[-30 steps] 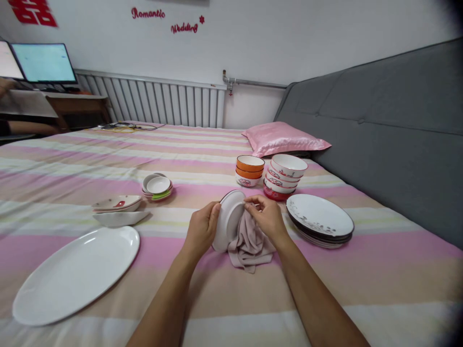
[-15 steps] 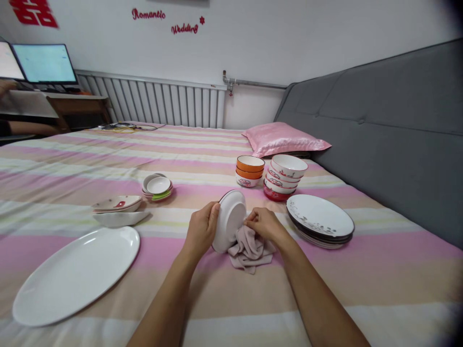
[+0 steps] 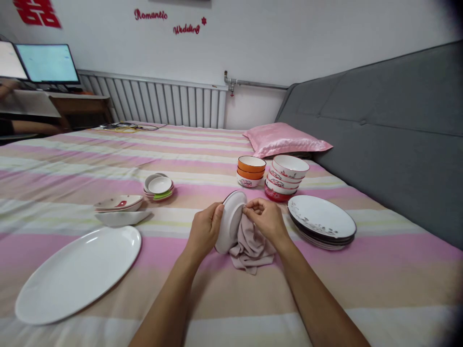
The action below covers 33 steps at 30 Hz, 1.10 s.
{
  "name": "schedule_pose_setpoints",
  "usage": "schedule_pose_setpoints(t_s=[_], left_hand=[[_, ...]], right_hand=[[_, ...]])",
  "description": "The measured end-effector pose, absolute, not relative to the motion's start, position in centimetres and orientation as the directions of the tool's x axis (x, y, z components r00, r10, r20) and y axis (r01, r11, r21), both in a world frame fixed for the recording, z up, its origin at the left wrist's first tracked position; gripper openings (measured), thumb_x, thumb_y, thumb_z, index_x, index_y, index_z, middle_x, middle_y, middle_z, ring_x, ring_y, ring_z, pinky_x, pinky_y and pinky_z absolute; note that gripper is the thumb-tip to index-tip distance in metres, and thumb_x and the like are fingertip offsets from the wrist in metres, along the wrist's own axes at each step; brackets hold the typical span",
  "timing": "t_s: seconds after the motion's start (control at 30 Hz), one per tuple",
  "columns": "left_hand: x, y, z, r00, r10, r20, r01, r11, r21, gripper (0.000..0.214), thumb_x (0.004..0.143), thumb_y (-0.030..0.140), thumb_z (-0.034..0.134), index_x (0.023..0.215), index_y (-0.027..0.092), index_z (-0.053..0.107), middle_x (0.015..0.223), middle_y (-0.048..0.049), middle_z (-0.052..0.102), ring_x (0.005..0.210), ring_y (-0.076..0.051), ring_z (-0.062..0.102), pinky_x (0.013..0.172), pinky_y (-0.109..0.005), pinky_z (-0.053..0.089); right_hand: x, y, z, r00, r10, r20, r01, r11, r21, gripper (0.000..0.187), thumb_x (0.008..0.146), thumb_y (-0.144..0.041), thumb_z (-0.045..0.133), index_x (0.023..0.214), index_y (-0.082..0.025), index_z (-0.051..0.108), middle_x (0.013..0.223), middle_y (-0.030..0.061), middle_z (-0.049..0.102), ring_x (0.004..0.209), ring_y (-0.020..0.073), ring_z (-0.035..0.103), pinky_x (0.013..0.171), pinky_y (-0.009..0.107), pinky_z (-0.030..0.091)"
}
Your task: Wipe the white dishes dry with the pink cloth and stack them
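Mauve cloth [image 3: 250, 246] higher; right hand [image 3: 268, 220] too

"What's the count mid-frame?"

"One left hand [image 3: 205, 225], one right hand [image 3: 267, 220], one plate [image 3: 230, 225] and one cloth [image 3: 251, 248]."

"Just above, to the right?"

"Two stacks: one has two orange bowls [image 3: 251, 169] and one white bowl [image 3: 249, 183]; the other, a taller stack [image 3: 284, 183], shows at least four bowls."

"Right of centre?"

"One plate pile [image 3: 321, 217]; I can't tell how many."

"Lower left?"

"One oval platter [image 3: 79, 272]."

"Upper left?"

"Two monitors [image 3: 47, 62]."

"Pillows?"

"One pink pillow [image 3: 287, 139], upper right of centre."
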<state>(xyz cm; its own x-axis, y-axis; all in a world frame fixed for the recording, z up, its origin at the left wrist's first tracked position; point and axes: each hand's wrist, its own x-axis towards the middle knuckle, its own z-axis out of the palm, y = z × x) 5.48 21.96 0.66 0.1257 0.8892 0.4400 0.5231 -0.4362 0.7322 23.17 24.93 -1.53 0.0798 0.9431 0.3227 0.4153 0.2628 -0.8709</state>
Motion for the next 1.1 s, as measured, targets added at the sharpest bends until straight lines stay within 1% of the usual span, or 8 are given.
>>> schedule_pose_setpoints(t_s=[0.13,0.27,0.5,0.63,0.77,0.9,1.0,1.1], left_hand=[[5.4,22.0,0.6,0.123,0.891,0.437,0.521,-0.433,0.736,0.035,0.090,0.036,0.032,0.084,0.017,0.060,0.071,-0.0006,0.061,0.062,-0.012,0.051,0.059,-0.021,0.035],[5.4,22.1,0.6,0.118,0.889,0.442,0.535,-0.432,0.726,0.035,0.090,0.037,0.031,0.081,0.017,0.059,0.068,0.0000,0.058,0.060,-0.012,0.050,0.058,-0.021,0.035],[5.3,22.2,0.5,0.101,0.884,0.457,0.571,-0.428,0.700,0.035,0.090,0.038,0.031,0.076,0.018,0.055,0.062,0.0016,0.053,0.057,-0.012,0.047,0.056,-0.022,0.033],[5.3,22.3,0.4,0.090,0.884,0.459,0.588,-0.419,0.692,0.035,0.090,0.039,0.030,0.076,0.018,0.055,0.061,0.0018,0.051,0.056,-0.012,0.045,0.055,-0.022,0.032],[5.4,22.3,0.4,0.082,0.882,0.465,0.595,-0.418,0.686,0.036,0.090,0.039,0.030,0.073,0.018,0.054,0.059,0.0021,0.049,0.055,-0.012,0.044,0.054,-0.022,0.031],[5.4,22.2,0.6,0.091,0.884,0.459,0.596,-0.417,0.686,0.036,0.090,0.038,0.030,0.078,0.018,0.057,0.064,0.0004,0.055,0.059,-0.013,0.049,0.057,-0.022,0.034],[5.3,22.1,0.6,0.100,0.887,0.450,0.594,-0.416,0.688,0.036,0.090,0.038,0.030,0.083,0.018,0.059,0.068,-0.0008,0.060,0.062,-0.013,0.052,0.058,-0.022,0.035],[5.3,22.1,0.7,0.100,0.889,0.447,0.590,-0.415,0.693,0.037,0.090,0.038,0.030,0.083,0.018,0.060,0.069,-0.0011,0.060,0.062,-0.014,0.052,0.058,-0.022,0.036]], right_hand=[[22.4,24.4,-1.0,0.025,0.925,0.379,0.326,0.351,-0.878,0.019,0.069,-0.031,0.063,0.077,-0.015,0.064,0.074,0.0061,0.068,0.062,0.0144,0.060,0.057,0.024,0.046],[21.9,23.8,-0.5,-0.085,0.913,0.399,0.269,0.406,-0.873,0.016,0.068,-0.029,0.065,0.074,-0.015,0.065,0.073,0.0050,0.068,0.061,0.0133,0.060,0.056,0.023,0.046],[21.9,22.6,0.0,-0.360,0.886,0.292,0.319,0.411,-0.854,0.010,0.066,-0.026,0.067,0.071,-0.017,0.069,0.062,0.0001,0.066,0.052,0.0104,0.057,0.047,0.019,0.042],[22.2,22.5,-0.2,-0.446,0.863,0.237,0.408,0.432,-0.804,0.007,0.064,-0.024,0.067,0.069,-0.020,0.071,0.061,-0.0005,0.067,0.054,0.0121,0.060,0.049,0.019,0.044],[22.6,22.8,-0.6,-0.399,0.895,0.200,0.612,0.423,-0.668,0.009,0.058,-0.016,0.067,0.062,-0.023,0.071,0.058,-0.0012,0.067,0.052,0.0131,0.060,0.049,0.020,0.041],[22.9,23.3,-1.2,-0.228,0.962,0.147,0.782,0.271,-0.562,0.008,0.055,-0.016,0.067,0.056,-0.024,0.070,0.056,0.0008,0.067,0.051,0.0150,0.059,0.045,0.022,0.036],[23.3,23.9,-1.7,-0.095,0.981,0.167,0.834,0.171,-0.525,0.005,0.056,-0.020,0.068,0.055,-0.024,0.069,0.058,0.0029,0.068,0.052,0.0163,0.060,0.045,0.023,0.034],[23.7,24.4,-1.9,0.003,0.972,0.235,0.832,0.128,-0.539,0.003,0.058,-0.022,0.067,0.058,-0.024,0.069,0.060,0.0036,0.068,0.056,0.0171,0.061,0.048,0.024,0.037]])
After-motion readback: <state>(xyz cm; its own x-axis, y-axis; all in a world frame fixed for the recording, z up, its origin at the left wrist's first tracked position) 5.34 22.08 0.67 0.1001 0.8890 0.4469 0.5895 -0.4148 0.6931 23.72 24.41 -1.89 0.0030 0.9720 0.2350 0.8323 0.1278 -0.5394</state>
